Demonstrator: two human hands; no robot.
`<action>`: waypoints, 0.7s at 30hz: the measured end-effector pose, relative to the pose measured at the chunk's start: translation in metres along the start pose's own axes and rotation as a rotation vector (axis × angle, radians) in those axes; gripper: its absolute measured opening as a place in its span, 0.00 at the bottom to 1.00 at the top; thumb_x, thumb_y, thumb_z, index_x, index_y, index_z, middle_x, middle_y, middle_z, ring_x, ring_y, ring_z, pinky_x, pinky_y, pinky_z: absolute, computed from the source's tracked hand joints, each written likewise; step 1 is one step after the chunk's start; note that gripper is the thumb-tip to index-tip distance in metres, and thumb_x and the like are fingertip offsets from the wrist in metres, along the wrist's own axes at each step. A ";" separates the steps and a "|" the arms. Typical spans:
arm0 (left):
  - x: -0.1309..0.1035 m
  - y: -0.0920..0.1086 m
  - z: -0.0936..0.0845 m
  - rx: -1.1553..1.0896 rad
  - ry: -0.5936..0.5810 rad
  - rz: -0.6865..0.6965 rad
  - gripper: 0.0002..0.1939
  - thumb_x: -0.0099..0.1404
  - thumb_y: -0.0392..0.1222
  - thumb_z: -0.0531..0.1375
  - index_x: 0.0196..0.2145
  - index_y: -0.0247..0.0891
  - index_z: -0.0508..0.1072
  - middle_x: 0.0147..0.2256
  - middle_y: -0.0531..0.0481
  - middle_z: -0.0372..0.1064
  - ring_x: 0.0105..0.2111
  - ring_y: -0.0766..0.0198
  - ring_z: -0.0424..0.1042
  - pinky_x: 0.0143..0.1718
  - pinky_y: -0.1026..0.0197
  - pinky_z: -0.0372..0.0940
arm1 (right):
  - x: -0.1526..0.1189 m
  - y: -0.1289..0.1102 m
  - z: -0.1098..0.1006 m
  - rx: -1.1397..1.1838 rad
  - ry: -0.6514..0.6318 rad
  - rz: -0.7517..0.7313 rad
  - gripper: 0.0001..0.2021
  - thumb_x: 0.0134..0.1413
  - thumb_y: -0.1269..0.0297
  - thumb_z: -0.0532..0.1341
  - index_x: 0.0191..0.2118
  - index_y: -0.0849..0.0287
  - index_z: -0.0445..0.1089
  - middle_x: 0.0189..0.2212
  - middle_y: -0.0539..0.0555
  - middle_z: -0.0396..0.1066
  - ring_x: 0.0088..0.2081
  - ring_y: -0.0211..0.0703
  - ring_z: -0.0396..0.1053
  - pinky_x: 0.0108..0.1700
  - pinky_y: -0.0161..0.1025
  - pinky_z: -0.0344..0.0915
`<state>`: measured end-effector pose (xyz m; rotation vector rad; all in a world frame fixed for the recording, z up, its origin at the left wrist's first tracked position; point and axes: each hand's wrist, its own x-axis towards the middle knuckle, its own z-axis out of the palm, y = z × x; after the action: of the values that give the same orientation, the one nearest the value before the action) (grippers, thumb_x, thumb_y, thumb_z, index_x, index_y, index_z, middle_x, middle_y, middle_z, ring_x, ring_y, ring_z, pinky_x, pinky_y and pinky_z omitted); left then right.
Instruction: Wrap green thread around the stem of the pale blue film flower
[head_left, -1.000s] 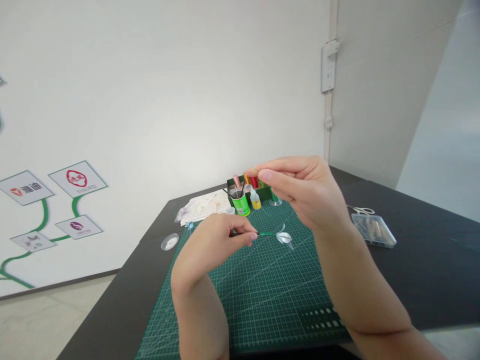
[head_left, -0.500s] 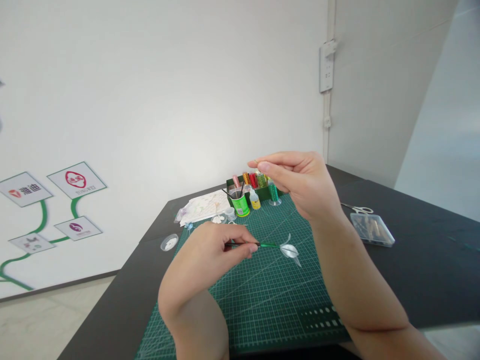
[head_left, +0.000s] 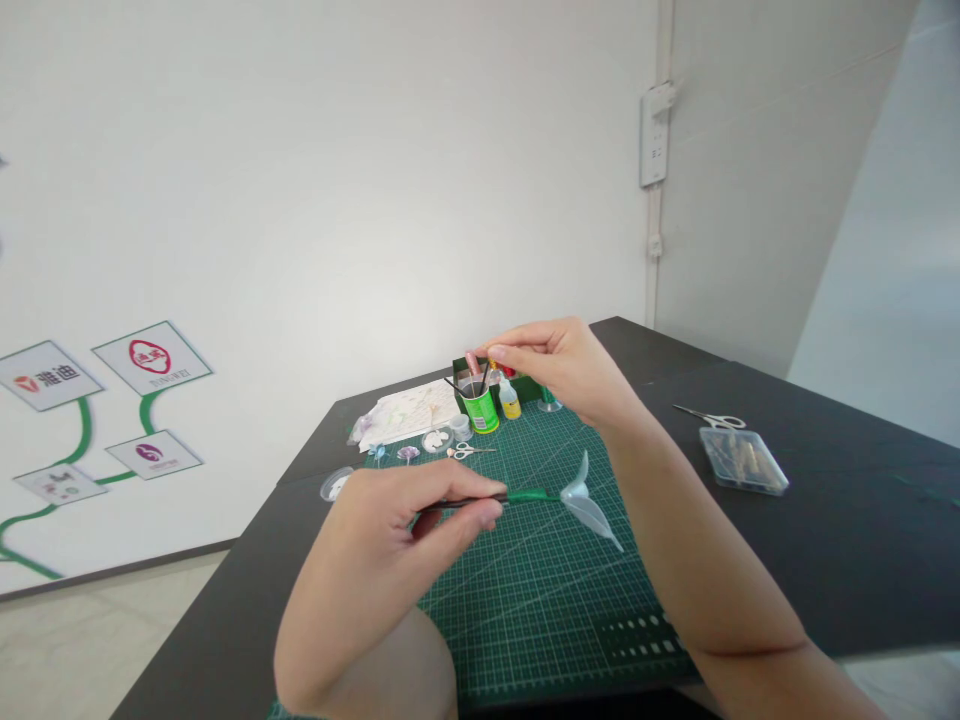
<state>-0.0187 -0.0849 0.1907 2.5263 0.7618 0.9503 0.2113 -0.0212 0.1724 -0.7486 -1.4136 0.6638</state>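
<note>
My left hand is closed in a pinch around a dark stem whose front part is wrapped in green thread. At the stem's right end sits a pale, see-through flower with its petals spread, held above the green cutting mat. Higher up and to the right, my right hand is raised with thumb and forefinger pressed together. Whatever lies between those fingertips is too fine to make out. From this view the right hand partly covers a green box of thread spools.
Behind the hands stand a green can with brushes and a small glue bottle. Small scissors, a blue flower piece and white paper lie at the back left. More scissors and a clear case lie right.
My right hand has moved left and slightly down, still pinched. The left hand has shifted a little left, and the flower has turned, showing its petals from another side.
</note>
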 end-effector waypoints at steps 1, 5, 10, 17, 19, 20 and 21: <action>-0.002 0.001 -0.001 -0.020 0.051 0.007 0.05 0.68 0.39 0.65 0.36 0.46 0.83 0.27 0.55 0.80 0.21 0.67 0.73 0.20 0.68 0.62 | 0.001 0.002 0.001 -0.004 -0.038 0.024 0.08 0.55 0.59 0.71 0.38 0.56 0.85 0.36 0.57 0.84 0.39 0.44 0.78 0.42 0.41 0.73; -0.006 0.002 -0.002 -0.050 0.332 0.001 0.07 0.68 0.40 0.67 0.42 0.48 0.82 0.24 0.57 0.77 0.22 0.69 0.73 0.21 0.71 0.64 | 0.005 0.007 0.005 -0.043 -0.131 0.087 0.06 0.54 0.62 0.71 0.35 0.55 0.85 0.36 0.57 0.84 0.41 0.46 0.78 0.41 0.40 0.72; -0.005 -0.003 0.002 -0.027 0.592 -0.039 0.07 0.69 0.40 0.67 0.43 0.50 0.84 0.28 0.55 0.77 0.27 0.68 0.73 0.25 0.69 0.67 | 0.004 0.005 0.003 -0.166 -0.256 0.125 0.08 0.55 0.61 0.69 0.32 0.57 0.84 0.25 0.51 0.78 0.27 0.36 0.68 0.30 0.36 0.60; 0.005 -0.009 0.005 -0.101 0.681 -0.063 0.06 0.69 0.40 0.67 0.41 0.49 0.85 0.26 0.56 0.74 0.26 0.70 0.71 0.25 0.70 0.65 | -0.001 0.002 0.004 -0.104 -0.226 0.174 0.11 0.61 0.55 0.66 0.34 0.58 0.71 0.22 0.47 0.67 0.24 0.35 0.59 0.27 0.37 0.52; 0.007 -0.011 0.005 -0.106 0.693 -0.068 0.06 0.69 0.40 0.67 0.41 0.48 0.85 0.25 0.56 0.73 0.25 0.71 0.69 0.25 0.70 0.64 | -0.003 0.000 0.005 -0.136 -0.169 0.177 0.12 0.64 0.54 0.63 0.37 0.56 0.66 0.26 0.49 0.70 0.28 0.38 0.65 0.31 0.38 0.59; 0.008 -0.012 0.004 -0.105 0.695 -0.069 0.06 0.68 0.40 0.67 0.41 0.48 0.85 0.24 0.56 0.73 0.25 0.71 0.69 0.24 0.71 0.63 | -0.005 -0.001 0.006 -0.158 -0.141 0.167 0.12 0.65 0.54 0.63 0.39 0.56 0.64 0.31 0.51 0.73 0.32 0.40 0.68 0.35 0.40 0.63; 0.009 -0.013 0.004 -0.104 0.694 -0.070 0.06 0.68 0.39 0.67 0.40 0.48 0.85 0.24 0.57 0.73 0.25 0.71 0.69 0.24 0.71 0.63 | -0.007 -0.003 0.008 -0.168 -0.124 0.149 0.12 0.65 0.53 0.62 0.41 0.56 0.64 0.36 0.54 0.75 0.38 0.43 0.71 0.40 0.42 0.66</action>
<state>-0.0148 -0.0703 0.1861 2.0481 0.9383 1.8185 0.2033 -0.0279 0.1707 -0.9658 -1.5513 0.7227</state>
